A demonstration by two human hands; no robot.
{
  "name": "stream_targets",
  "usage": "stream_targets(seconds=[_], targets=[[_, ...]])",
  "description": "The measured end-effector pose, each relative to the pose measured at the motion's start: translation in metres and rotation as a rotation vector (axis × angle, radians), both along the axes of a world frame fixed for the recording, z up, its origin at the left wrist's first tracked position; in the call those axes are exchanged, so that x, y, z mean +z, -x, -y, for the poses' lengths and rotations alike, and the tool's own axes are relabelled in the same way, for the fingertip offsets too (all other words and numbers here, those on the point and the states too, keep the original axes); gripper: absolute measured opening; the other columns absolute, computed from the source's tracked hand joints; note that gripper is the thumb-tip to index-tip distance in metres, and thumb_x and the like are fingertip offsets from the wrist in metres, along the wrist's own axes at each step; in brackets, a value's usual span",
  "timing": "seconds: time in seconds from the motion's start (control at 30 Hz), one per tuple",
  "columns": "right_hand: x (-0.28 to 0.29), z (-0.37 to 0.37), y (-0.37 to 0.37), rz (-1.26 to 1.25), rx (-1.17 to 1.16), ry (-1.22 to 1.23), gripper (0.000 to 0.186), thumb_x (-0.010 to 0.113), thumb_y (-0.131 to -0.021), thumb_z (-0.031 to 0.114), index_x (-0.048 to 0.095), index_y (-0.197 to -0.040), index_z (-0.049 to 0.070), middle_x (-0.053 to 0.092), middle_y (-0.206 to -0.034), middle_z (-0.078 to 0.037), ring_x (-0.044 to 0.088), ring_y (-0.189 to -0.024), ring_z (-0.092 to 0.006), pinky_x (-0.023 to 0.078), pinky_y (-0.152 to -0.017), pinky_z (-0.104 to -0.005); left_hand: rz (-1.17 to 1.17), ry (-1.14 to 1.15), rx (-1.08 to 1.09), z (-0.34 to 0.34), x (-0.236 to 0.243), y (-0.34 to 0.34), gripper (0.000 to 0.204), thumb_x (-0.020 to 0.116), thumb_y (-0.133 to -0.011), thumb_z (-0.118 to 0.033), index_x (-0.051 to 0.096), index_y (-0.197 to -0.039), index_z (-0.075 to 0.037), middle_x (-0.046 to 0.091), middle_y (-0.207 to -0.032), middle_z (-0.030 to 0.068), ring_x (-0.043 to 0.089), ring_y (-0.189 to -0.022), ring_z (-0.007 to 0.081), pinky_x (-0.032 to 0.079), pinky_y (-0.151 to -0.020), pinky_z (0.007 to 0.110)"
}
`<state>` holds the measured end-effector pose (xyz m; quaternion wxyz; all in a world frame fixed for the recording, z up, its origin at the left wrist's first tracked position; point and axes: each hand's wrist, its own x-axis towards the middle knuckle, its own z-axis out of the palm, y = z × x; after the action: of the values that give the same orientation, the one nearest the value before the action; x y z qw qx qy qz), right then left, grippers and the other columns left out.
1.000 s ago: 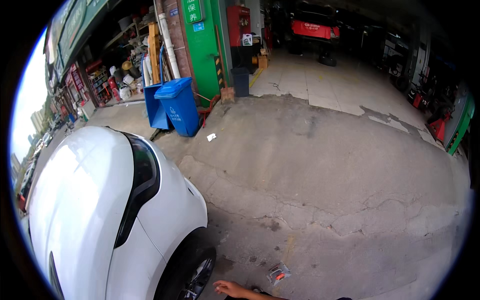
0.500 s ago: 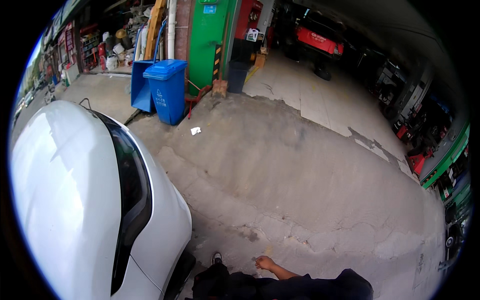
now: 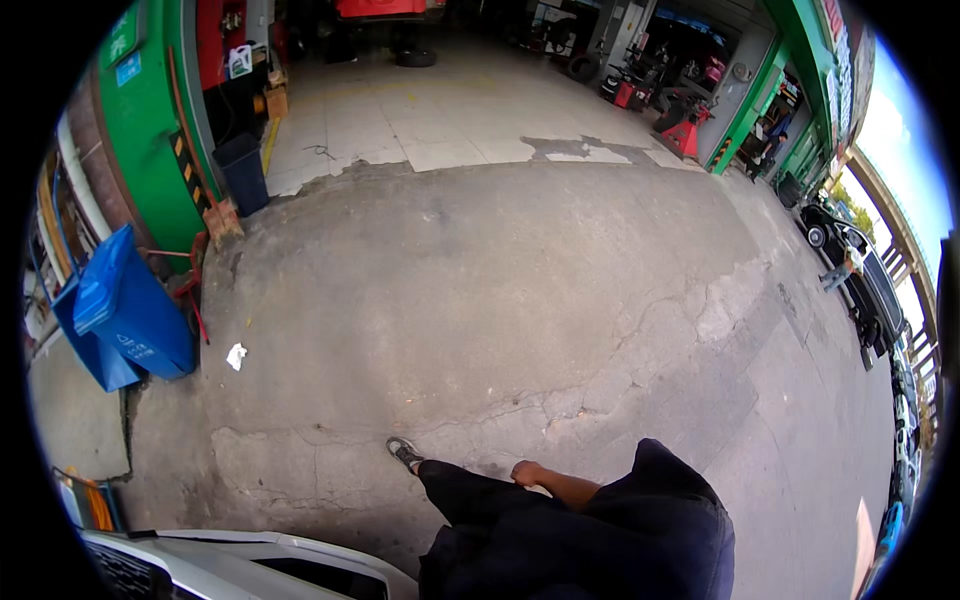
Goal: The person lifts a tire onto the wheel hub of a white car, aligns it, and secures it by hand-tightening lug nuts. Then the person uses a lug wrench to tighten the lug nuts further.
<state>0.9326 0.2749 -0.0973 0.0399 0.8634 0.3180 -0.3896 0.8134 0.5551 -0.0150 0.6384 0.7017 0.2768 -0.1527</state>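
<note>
My right hand (image 3: 527, 473) hangs low beside my dark trousers (image 3: 480, 495), above the concrete ground (image 3: 430, 290). Its fingers look loosely curled, and no object shows in them. The bare forearm runs back into a dark sleeve (image 3: 655, 490). My left hand is out of sight. One shoe (image 3: 403, 452) stands out ahead of the trouser leg. A white car (image 3: 290, 550) lies along the lower left edge, close to my legs but apart from the right hand.
Blue wheeled bins (image 3: 140, 310) stand at the left by a green pillar (image 3: 150, 140). White litter (image 3: 236, 356) lies on cracked concrete. A dark bin (image 3: 241, 172) and a red stand (image 3: 684, 135) flank the garage opening. At right, a person (image 3: 840, 270) stands beside a black car (image 3: 870, 285).
The view has swung to the right, so bins and pillar sit further left and the white car has dropped to the lower edge. More street shows at right. My shoe reaches further out.
</note>
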Motion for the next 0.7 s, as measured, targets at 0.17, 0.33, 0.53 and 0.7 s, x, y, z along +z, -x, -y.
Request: stream_targets(seconds=[0.17, 0.33, 0.53, 0.7], targets=[[-0.036, -0.034, -0.054, -0.420, -1.213, -0.059, 0.017, 0.057, -0.082, 0.017, 0.067, -0.090, 0.005, 0.070, -0.083, -0.008, 0.068, -0.071, -0.0231, 0.055, -0.061, -0.0384, -0.103, -0.055, 0.050, -0.107, 0.014, -0.091, 0.052, 0.053, -0.086, -0.029, 0.045, -0.122, 0.008, 0.056, -0.115, 0.0257, 0.056, -0.105, 0.0365, 0.043, -0.092, 0.042], [0.014, -0.122, -0.175, -0.257, -0.769, 0.095, 0.015, 0.058, -0.078, 0.015, 0.070, -0.079, 0.005, 0.069, -0.079, -0.010, 0.068, -0.068, -0.0239, 0.054, -0.061, -0.0386, -0.179, -0.098, 0.138, -0.221, 0.032, -0.156, 0.052, 0.053, -0.086, -0.030, 0.046, -0.121, 0.007, 0.056, -0.114, 0.0250, 0.056, -0.105, 0.0357, 0.043, -0.092, 0.041], [0.091, -0.293, -0.364, -0.050, -1.228, -0.531, 0.022, 0.051, -0.085, 0.019, 0.065, -0.092, 0.003, 0.069, -0.088, -0.012, 0.067, -0.068, -0.0236, 0.053, -0.062, -0.0348, -0.232, -0.041, 0.250, -0.314, 0.016, -0.198, 0.051, 0.053, -0.087, -0.031, 0.047, -0.121, 0.007, 0.057, -0.113, 0.0243, 0.056, -0.105, 0.0347, 0.044, -0.092, 0.040], [0.120, -0.439, -0.441, -0.197, -1.291, -0.743, 0.026, 0.049, -0.092, 0.024, 0.058, -0.107, 0.005, 0.067, -0.091, -0.010, 0.065, -0.069, -0.0169, 0.050, -0.056, -0.0295, -0.235, 0.080, 0.422, -0.395, -0.011, -0.204, 0.051, 0.053, -0.087, -0.032, 0.047, -0.120, 0.006, 0.058, -0.112, 0.0236, 0.057, -0.105, 0.0338, 0.044, -0.091, 0.039]])
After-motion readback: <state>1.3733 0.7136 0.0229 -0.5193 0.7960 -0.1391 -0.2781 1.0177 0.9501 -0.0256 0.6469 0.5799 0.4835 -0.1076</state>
